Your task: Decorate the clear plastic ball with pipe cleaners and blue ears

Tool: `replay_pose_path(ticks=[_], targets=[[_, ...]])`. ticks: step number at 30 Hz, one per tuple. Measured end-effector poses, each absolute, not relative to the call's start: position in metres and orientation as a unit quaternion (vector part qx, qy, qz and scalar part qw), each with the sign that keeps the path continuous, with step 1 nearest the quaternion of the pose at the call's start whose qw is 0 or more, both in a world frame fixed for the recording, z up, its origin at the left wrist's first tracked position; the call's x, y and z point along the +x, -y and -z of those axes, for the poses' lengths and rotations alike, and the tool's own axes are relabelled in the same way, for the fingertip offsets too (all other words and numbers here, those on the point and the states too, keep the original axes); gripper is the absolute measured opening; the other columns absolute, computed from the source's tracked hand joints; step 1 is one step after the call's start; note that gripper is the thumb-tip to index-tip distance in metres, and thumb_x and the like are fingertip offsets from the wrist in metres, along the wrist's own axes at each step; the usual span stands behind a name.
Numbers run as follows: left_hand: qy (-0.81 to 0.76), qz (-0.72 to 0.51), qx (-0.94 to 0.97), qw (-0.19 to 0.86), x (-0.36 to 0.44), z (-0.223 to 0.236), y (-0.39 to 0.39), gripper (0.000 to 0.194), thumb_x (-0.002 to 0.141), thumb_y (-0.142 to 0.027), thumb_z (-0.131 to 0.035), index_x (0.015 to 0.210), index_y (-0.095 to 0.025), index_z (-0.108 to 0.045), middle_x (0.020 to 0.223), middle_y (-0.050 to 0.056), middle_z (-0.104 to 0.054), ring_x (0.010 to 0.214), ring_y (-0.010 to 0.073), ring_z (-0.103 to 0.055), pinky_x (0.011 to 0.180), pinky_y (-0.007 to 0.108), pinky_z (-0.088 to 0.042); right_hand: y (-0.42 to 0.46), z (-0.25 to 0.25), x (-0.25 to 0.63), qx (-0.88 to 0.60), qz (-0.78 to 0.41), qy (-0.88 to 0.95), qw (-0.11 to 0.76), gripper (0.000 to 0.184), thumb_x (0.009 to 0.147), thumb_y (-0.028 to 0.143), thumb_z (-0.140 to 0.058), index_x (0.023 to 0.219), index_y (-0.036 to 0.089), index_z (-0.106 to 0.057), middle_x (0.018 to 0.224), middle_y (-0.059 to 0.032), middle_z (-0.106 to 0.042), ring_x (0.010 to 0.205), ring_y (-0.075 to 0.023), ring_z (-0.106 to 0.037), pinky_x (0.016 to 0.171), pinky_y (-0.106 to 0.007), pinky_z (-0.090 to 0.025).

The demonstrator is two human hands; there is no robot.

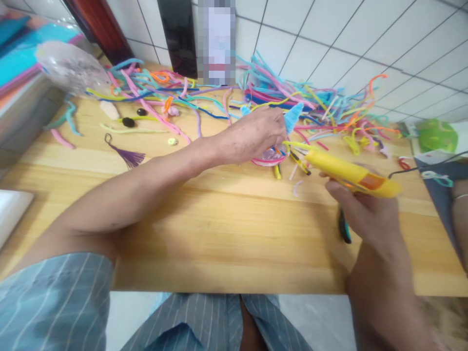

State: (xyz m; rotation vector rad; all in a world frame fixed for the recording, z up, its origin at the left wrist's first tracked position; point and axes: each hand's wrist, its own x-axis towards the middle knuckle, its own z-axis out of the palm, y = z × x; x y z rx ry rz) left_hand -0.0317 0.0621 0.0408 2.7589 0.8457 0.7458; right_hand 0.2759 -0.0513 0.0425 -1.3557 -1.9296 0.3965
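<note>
My right hand [373, 209] is wrapped round a yellow hot glue gun [343, 170], its nozzle pointing left, close to my left fingers. My left hand [259, 131] is closed, knuckles up, over a blue pipe-cleaner piece [293, 118] whose pointed tips stick out on both sides. Its fingertips and most of the piece are hidden. Just under that hand lies a round, clear item with a pink rim [268, 160]. Short yellow and black pieces [300, 163] lie beside it, below the nozzle.
Tangled pipe cleaners [278, 83] line the tiled wall. A purple tassel [127, 155], black beads [128, 122] and a clear plastic bag [71, 68] are at left. A dark-handled tool [344, 226] lies by my right wrist. Another person's arm [461, 214] shows at the right edge.
</note>
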Motion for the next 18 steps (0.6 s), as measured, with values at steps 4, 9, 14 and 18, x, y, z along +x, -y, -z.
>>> replay_pose_path(ticks=[4,9,14,18], targets=[[-0.266,-0.271,0.922,0.077,-0.033,-0.036,-0.065,0.036,0.115,-0.027,-0.045,0.097,-0.023,-0.076,0.112,0.010,-0.077,0.112,0.0280,-0.070,0.105,0.046,-0.056,0.074,-0.059,0.311,-0.528,-0.209,0.641,0.517,0.034,0.081,0.057,-0.096,0.100,0.032,-0.084,0.099,-0.0075,-0.078,0.084,-0.0298,-0.075,0.074,-0.051,-0.062],[-0.233,-0.306,0.915,0.117,-0.037,-0.033,-0.067,0.036,0.114,-0.031,-0.046,0.095,-0.022,-0.075,0.106,0.010,-0.074,0.112,0.0278,-0.069,0.108,0.047,-0.055,0.076,-0.068,0.394,-0.497,-0.069,0.570,0.651,0.041,0.065,0.059,-0.097,0.082,0.029,-0.074,0.082,-0.0031,-0.066,0.061,-0.0193,-0.056,0.053,-0.037,-0.041],[-0.230,-0.330,0.904,0.146,-0.039,-0.023,-0.075,0.044,0.115,-0.041,-0.045,0.096,-0.022,-0.080,0.104,0.009,-0.076,0.106,0.0275,-0.063,0.105,0.051,-0.053,0.058,-0.026,0.476,-0.684,-0.005,0.526,0.505,0.050,0.082,0.078,-0.075,0.077,0.033,-0.054,0.064,0.0028,-0.056,0.051,-0.0160,-0.048,0.047,-0.034,-0.036],[-0.167,-0.379,0.897,0.155,-0.039,-0.015,-0.083,0.038,0.115,-0.044,-0.048,0.108,-0.033,-0.084,0.104,0.006,-0.081,0.099,0.0273,-0.057,0.103,0.054,-0.050,0.047,0.003,0.495,-0.699,0.007,0.595,0.397,0.054,0.088,0.082,-0.069,0.069,0.034,-0.053,0.051,0.0028,-0.051,0.047,-0.0157,-0.045,0.047,-0.035,-0.035]])
